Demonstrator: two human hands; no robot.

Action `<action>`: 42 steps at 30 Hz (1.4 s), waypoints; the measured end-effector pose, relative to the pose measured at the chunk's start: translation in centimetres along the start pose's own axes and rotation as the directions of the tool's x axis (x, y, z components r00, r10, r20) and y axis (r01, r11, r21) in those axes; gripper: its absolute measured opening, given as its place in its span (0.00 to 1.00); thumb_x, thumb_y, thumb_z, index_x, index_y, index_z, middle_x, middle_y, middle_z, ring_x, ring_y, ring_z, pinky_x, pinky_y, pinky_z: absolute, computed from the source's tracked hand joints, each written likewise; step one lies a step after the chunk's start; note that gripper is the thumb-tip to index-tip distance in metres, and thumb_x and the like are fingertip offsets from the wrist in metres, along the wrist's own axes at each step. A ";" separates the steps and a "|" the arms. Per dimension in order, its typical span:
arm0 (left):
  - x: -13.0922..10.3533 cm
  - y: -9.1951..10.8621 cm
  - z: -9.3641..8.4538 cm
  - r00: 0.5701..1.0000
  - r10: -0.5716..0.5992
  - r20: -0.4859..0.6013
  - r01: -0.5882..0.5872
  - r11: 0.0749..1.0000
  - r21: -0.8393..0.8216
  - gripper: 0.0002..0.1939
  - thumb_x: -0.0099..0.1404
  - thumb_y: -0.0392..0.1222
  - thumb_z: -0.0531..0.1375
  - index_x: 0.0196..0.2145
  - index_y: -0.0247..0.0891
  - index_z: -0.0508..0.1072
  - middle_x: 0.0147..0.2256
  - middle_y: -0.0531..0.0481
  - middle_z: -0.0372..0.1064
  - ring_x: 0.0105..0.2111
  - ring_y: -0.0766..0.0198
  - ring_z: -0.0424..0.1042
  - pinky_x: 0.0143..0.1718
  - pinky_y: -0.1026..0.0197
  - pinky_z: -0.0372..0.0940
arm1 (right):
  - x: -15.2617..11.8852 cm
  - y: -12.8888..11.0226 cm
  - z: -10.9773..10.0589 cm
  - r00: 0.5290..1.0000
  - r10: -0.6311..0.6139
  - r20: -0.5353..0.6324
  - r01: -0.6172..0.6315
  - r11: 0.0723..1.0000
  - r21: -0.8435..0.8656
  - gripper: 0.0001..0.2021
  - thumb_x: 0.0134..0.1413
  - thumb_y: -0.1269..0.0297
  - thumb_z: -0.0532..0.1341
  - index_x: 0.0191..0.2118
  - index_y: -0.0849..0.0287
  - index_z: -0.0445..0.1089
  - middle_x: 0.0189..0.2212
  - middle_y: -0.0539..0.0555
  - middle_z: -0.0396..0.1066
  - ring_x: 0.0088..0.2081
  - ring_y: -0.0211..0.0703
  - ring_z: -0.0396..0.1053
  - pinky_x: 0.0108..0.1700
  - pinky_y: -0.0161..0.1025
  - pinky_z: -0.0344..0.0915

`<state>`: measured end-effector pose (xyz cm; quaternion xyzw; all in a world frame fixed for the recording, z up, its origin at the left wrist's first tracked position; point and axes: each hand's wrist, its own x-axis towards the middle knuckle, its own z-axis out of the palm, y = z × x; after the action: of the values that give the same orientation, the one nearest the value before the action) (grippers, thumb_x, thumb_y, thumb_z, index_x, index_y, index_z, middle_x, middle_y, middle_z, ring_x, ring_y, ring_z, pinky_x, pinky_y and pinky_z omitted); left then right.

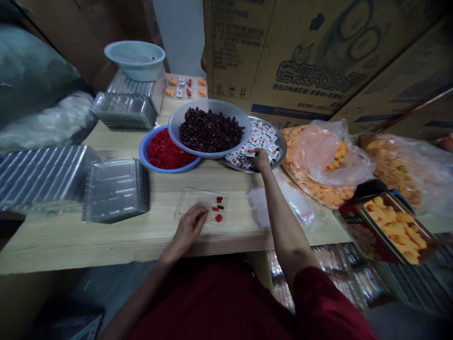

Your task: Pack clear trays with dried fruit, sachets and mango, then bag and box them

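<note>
A clear plastic tray (184, 200) lies open on the wooden table, with red and dark pieces in its right-hand compartments. My left hand (193, 224) rests at the tray's front edge, thumb and fingertips pressed together; anything between them is too small to make out. My right hand (260, 159) reaches into a metal bowl (282, 150) of small white packets (265, 137), its fingers pinched at a packet. Left of it, a pale bowl (173, 123) of dark pieces (212, 131) overlaps a blue bowl (144, 153) of red pieces (166, 150).
Stacked clear trays (115, 189) stand at the left. A pale blue basin (136, 61) sits at the back left, near a filled tray (194, 87). Bags of orange pieces (329, 189) and a box (361, 226) of them are at the right. Cardboard boxes (283, 47) rise behind.
</note>
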<state>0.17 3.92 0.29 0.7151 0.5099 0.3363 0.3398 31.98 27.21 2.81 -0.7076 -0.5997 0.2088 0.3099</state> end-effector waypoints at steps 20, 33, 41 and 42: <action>5.6 5.8 2.3 0.948 -0.302 0.098 0.277 0.633 -0.723 0.26 0.62 0.54 0.67 0.51 0.36 0.69 0.40 0.44 0.78 0.32 0.63 0.77 0.28 0.65 0.68 | -14.1 -4.7 1.6 0.994 -0.046 -0.100 0.104 0.692 0.715 0.10 0.47 0.58 0.70 0.32 0.58 0.76 0.22 0.45 0.69 0.22 0.33 0.56 0.26 0.32 0.54; 9.6 -0.6 -4.9 0.971 0.062 0.230 -0.116 0.967 0.227 0.19 0.63 0.32 0.55 0.49 0.39 0.78 0.45 0.44 0.78 0.45 0.54 0.75 0.50 0.55 0.67 | -20.9 -2.5 7.3 0.937 0.228 0.266 -0.331 0.332 0.883 0.14 0.41 0.57 0.69 0.36 0.55 0.74 0.34 0.49 0.79 0.33 0.40 0.74 0.39 0.38 0.71; 9.6 0.2 -2.6 0.961 0.148 0.235 -0.199 0.957 0.210 0.12 0.65 0.35 0.59 0.45 0.37 0.77 0.45 0.41 0.73 0.45 0.55 0.72 0.49 0.55 0.67 | -24.2 -4.0 8.2 0.951 0.086 0.298 -0.306 0.423 0.853 0.20 0.44 0.61 0.69 0.46 0.53 0.75 0.46 0.53 0.79 0.45 0.47 0.77 0.47 0.44 0.75; 8.9 0.6 -2.6 0.972 0.134 0.192 -0.164 0.976 0.145 0.11 0.67 0.39 0.59 0.46 0.37 0.77 0.44 0.42 0.73 0.43 0.56 0.72 0.47 0.55 0.67 | -24.4 -4.3 8.2 0.950 0.072 0.303 -0.304 0.418 0.856 0.22 0.44 0.60 0.70 0.49 0.52 0.74 0.48 0.53 0.78 0.46 0.47 0.77 0.46 0.44 0.75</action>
<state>0.57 12.70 3.45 0.8040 0.4469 0.2524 0.3001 18.70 5.30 -2.06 -0.4718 -0.3449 0.6036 0.5423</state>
